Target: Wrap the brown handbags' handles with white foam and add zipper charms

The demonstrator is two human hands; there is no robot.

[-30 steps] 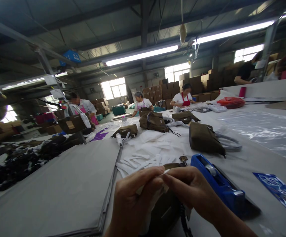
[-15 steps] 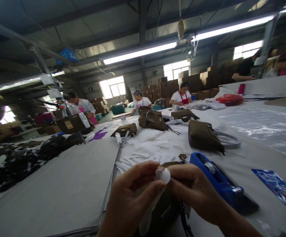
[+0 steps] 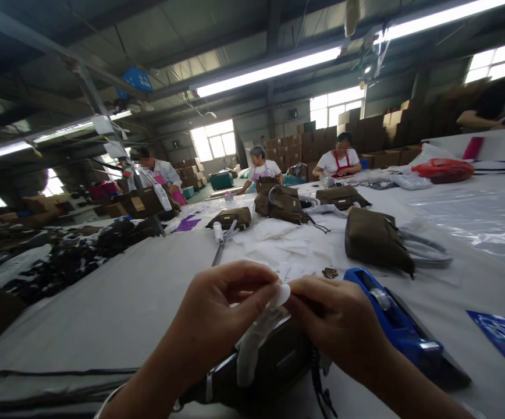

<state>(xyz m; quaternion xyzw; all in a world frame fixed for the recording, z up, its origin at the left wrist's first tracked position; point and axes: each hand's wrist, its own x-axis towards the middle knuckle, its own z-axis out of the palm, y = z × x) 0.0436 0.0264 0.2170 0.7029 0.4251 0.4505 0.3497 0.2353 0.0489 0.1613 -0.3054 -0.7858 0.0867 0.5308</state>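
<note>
Between my left hand (image 3: 228, 314) and my right hand (image 3: 335, 326) is a thin white wrapping strip (image 3: 250, 352), with a rounded white end (image 3: 282, 295) showing at the fingertips. Both hands are closed in a pinch on that end, and the strip hangs down from there. Below them a dark olive bag (image 3: 285, 364) lies on the table, its metal zipper and a small label visible. A black cord (image 3: 317, 384) trails at its right side. My fingers hide part of the strip and of the bag's top.
A blue tape dispenser (image 3: 392, 317) stands right of my hands, with a blue printed packet (image 3: 503, 343) beyond. White sheets (image 3: 278, 238) and several olive bags (image 3: 374, 238) lie ahead. Co-workers (image 3: 340, 157) stand across the table. Dark material (image 3: 82, 256) is heaped at the left.
The view has shifted, showing more of the left side and of the bag below. My hands have drawn closer together around the white end, less of which shows now.
</note>
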